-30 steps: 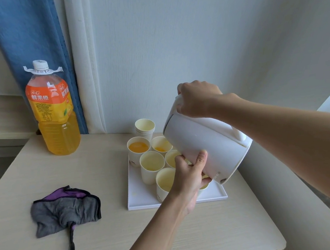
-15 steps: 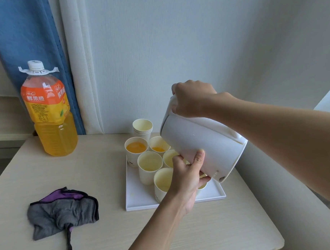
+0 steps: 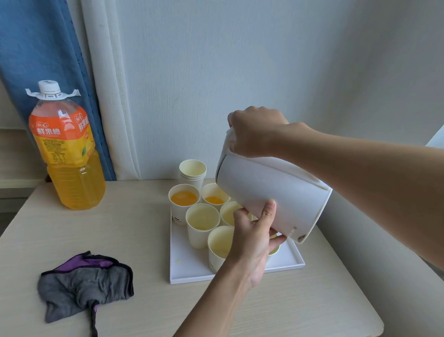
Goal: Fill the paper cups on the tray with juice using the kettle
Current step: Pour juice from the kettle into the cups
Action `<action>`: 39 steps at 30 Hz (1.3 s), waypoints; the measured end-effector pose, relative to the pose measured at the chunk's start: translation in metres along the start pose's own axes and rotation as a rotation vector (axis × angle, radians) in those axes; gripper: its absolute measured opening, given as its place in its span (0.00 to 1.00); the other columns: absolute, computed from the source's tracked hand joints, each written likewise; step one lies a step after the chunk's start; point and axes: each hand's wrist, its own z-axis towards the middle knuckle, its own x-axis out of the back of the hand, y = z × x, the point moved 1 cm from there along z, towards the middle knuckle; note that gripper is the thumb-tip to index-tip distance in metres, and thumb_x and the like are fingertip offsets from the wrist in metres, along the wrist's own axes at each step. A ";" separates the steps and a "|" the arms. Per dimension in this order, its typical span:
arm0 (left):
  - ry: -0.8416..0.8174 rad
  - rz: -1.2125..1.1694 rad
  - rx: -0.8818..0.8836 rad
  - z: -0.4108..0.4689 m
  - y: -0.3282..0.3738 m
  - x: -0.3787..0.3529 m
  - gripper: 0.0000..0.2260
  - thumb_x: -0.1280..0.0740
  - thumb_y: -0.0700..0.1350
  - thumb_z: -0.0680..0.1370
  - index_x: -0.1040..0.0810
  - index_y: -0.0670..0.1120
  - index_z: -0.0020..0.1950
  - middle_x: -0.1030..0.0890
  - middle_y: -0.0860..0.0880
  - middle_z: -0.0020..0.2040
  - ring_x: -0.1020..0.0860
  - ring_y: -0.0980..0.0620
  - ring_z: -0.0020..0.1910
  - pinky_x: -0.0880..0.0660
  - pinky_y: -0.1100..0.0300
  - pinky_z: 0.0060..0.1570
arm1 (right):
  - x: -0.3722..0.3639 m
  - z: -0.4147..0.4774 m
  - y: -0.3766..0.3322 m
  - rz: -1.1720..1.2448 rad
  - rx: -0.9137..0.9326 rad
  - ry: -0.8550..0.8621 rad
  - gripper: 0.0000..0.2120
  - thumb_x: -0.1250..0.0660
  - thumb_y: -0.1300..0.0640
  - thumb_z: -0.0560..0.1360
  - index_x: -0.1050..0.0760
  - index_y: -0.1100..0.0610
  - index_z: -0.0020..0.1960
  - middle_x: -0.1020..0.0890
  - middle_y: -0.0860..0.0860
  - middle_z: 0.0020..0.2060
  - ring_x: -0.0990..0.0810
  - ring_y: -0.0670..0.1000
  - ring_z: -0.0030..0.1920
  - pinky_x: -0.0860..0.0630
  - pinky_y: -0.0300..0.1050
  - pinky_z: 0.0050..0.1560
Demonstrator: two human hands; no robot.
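Juice is going from the white kettle point(image 3: 274, 190) into the paper cups on the white tray point(image 3: 186, 268), which lies on the pale wooden table point(image 3: 142, 256). The right hand point(image 3: 256, 131) is closed around the handle at the top of the kettle and holds it tilted steeply, so I judge that the spout, hidden behind the body, points down at a cup in the back row. The left hand point(image 3: 253, 235) supports the kettle from below, thumb and fingers pressed on its lower side; this probably takes some weight and makes the tilt slow and exact, because the cups are light and stand close together.

I count at least 5 cups on the tray. The back left cup point(image 3: 184, 202) holds a good amount of orange juice, the cup beside it point(image 3: 214, 196) has only a little at the bottom, and the middle cup point(image 3: 202, 222) and the front cup point(image 3: 220, 243) look empty or nearly so. A stack of spare cups point(image 3: 193, 171) stands behind the tray, off it, I think.

The kettle is smooth hard plastic, round and a little wider at the base. The cups are thin paper with rolled rims, easy to tip over. At the far left of the table stands a big clear plastic juice bottle point(image 3: 66, 152), capped, and a soft grey and purple cloth point(image 3: 83, 285) lies crumpled near the front.
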 end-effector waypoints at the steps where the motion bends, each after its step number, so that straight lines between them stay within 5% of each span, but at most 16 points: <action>1: 0.002 -0.005 0.002 0.000 0.000 0.000 0.22 0.29 0.47 0.82 0.31 0.39 0.71 0.20 0.39 0.66 0.18 0.38 0.63 0.20 0.38 0.60 | 0.000 0.000 0.000 -0.002 0.002 0.001 0.13 0.39 0.54 0.79 0.26 0.58 0.60 0.24 0.55 0.47 0.26 0.59 0.46 0.33 0.47 0.42; 18: 0.019 -0.074 0.002 -0.003 0.005 -0.005 0.20 0.31 0.46 0.83 0.33 0.38 0.69 0.20 0.37 0.66 0.18 0.36 0.63 0.18 0.41 0.58 | 0.001 0.006 -0.009 -0.045 0.068 0.019 0.04 0.39 0.56 0.78 0.31 0.56 0.48 0.32 0.51 0.35 0.27 0.58 0.42 0.40 0.43 0.31; 39: 0.006 -0.127 -0.012 0.001 0.006 -0.007 0.21 0.32 0.47 0.83 0.32 0.40 0.71 0.20 0.38 0.67 0.16 0.39 0.61 0.16 0.46 0.55 | 0.004 0.011 -0.020 -0.087 0.077 0.017 0.14 0.40 0.58 0.78 0.39 0.55 0.36 0.31 0.52 0.34 0.34 0.51 0.31 0.42 0.42 0.30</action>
